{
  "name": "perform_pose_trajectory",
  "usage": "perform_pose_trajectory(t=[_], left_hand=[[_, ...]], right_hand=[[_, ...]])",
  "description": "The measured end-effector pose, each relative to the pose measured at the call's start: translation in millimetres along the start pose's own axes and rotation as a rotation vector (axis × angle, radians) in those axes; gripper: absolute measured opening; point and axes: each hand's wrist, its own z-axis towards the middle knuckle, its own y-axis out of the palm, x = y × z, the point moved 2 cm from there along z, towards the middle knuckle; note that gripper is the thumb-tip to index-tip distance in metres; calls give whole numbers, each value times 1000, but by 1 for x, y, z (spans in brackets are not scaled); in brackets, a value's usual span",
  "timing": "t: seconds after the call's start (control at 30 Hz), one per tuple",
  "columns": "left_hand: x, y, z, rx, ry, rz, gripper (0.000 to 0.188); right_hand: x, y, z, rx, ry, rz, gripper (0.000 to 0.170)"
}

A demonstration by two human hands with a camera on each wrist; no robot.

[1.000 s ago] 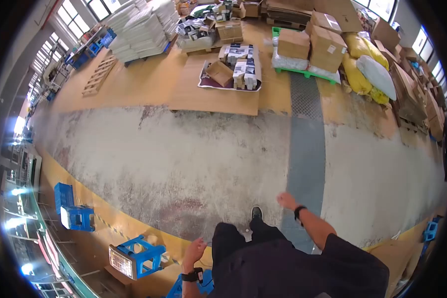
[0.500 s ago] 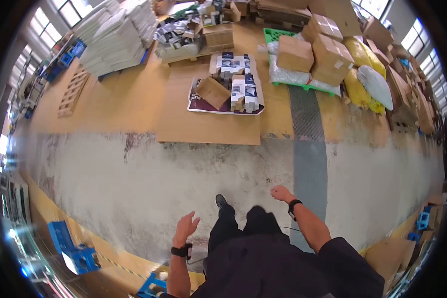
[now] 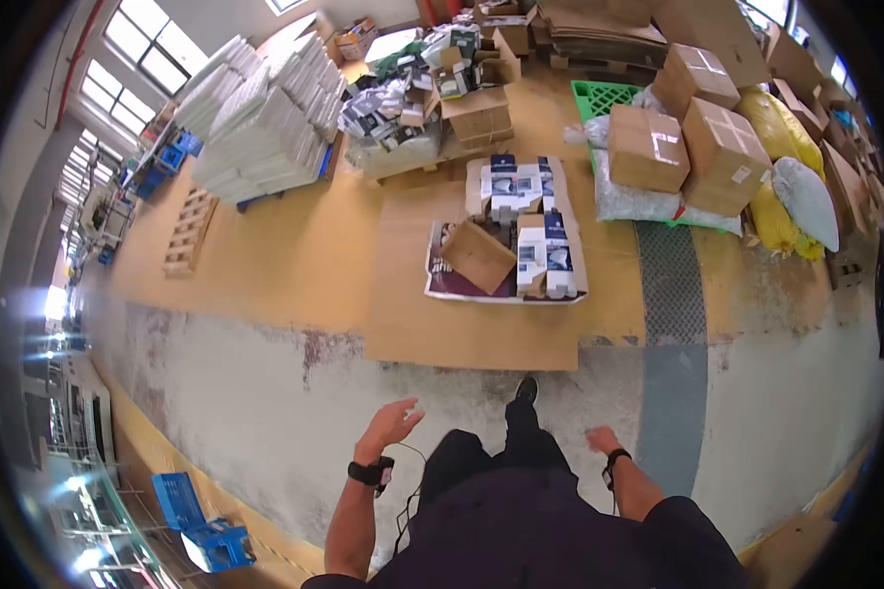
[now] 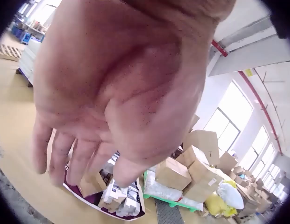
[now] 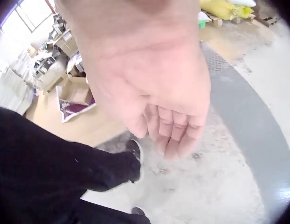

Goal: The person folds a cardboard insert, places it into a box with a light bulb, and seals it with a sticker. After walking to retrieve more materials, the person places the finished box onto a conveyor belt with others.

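Both hands hang free in front of the dark-clothed body and touch nothing. The left hand (image 3: 391,422) is at lower centre-left in the head view; its fingers (image 4: 60,154) are spread and nearly straight in the left wrist view. To the right, the right hand (image 3: 604,441) hangs lower, and the right wrist view shows its fingers (image 5: 180,133) loosely curled around nothing. Ahead lies a flat cardboard sheet (image 3: 413,339) bearing a low tray-like wrap (image 3: 462,295) with an open brown box (image 3: 478,257) and white-and-blue cartons (image 3: 532,257).
White stacked sheets (image 3: 265,128) stand at the back left beside a wooden pallet (image 3: 189,232). Brown boxes (image 3: 648,149) rest on a green pallet (image 3: 604,98) at the right, near yellow sacks (image 3: 781,123). A blue stool (image 3: 218,546) is at the lower left.
The person has stepped forward, and the cardboard sheet and cartons appear nearer and lower in the head view. The left hand has risen in the head view; both hands remain unoccupied.
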Motion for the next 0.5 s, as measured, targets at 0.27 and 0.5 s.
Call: perform_pose_trajectory(t=[0.27, 0.5], left_hand=[[38, -38, 96, -18, 53, 135, 49], [86, 42, 198, -216, 307, 124, 45]], right_hand=[[9, -234, 211, 576, 233, 699, 36], [44, -249, 289, 489, 414, 1020, 29]])
